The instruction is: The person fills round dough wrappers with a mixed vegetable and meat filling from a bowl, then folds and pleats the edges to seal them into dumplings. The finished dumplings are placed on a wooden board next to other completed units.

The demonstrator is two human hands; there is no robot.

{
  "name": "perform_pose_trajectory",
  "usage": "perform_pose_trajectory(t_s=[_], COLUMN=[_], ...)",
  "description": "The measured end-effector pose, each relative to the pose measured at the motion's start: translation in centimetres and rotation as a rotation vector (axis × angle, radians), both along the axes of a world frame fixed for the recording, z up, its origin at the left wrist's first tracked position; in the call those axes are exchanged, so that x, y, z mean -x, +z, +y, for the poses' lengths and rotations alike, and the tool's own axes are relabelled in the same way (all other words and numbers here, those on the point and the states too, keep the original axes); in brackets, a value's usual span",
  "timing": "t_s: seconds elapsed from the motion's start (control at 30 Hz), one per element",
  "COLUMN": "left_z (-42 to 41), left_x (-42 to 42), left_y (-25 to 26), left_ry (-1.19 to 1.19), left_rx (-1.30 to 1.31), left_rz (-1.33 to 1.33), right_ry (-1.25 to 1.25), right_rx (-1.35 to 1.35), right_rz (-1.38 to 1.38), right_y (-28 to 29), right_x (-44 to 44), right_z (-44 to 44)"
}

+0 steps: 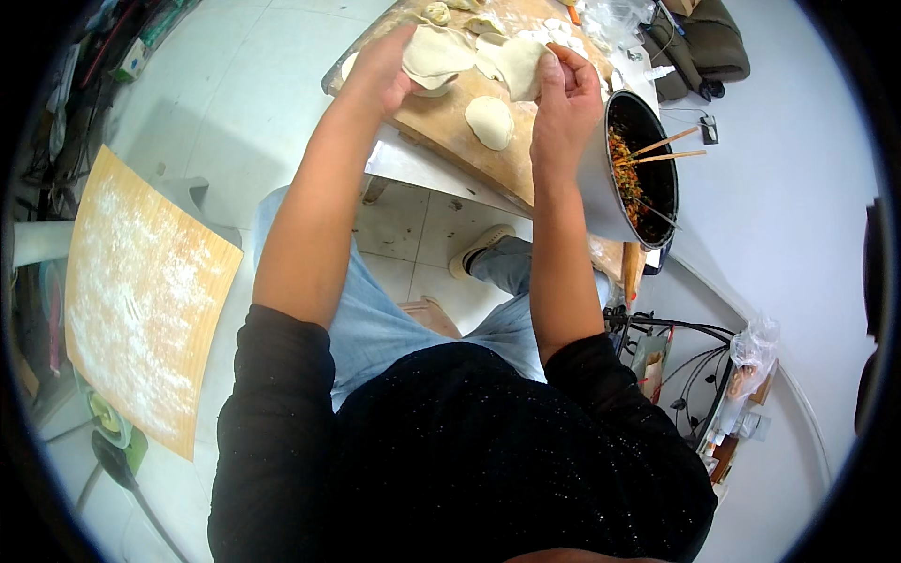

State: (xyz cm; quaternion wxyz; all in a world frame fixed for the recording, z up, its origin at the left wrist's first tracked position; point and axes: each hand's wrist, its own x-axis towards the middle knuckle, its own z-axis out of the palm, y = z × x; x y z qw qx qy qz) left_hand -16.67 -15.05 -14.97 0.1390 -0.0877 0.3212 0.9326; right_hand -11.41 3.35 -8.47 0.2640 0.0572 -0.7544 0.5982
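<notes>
Over the floured wooden board, my left hand holds a thin dough wrapper by its left side. My right hand pinches another dough wrapper between thumb and fingers. Between the hands, further dough overlaps the right wrapper's left edge; whether it is attached cannot be told. A round dough wrapper lies flat on the board just below them. Several filled dough pieces and small dough lumps lie behind. Right of my right hand stands a deep pot with chopped filling and chopsticks.
A rolling pin lies below the pot at the table's right end. To the left is a separate flour-dusted wooden board. Cables and a plastic bag are at the lower right. A plastic bag lies at the table's back.
</notes>
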Motion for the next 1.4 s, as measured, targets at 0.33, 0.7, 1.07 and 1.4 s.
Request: perform_pose_trajectory(t_s=[0.33, 0.7, 1.07, 1.4], left_z=[-0.8, -0.3, 1.1, 1.4], left_x=[-0.4, -1.0, -1.0, -0.7], left_y=[0.9, 1.4, 0.8, 0.4], left_ry=[-0.048, -0.198, -0.189, -0.160], left_rx=[0.089, 0.225, 0.088, -0.106], left_rz=[0.092, 0.145, 0.090, 0.070], right_ry=[-0.120, -0.092, -0.094, -0.167], right_rx=[-0.523, -0.668, -0.653, -0.605], right_rz=[-0.043, 0.222, 0.162, 0.206], right_y=[-4.5, -3.1, -3.6, -3.1], right_x=[3.4, 2.5, 2.7, 2.5], right_z=[0.8, -2.0, -2.9, -2.7])
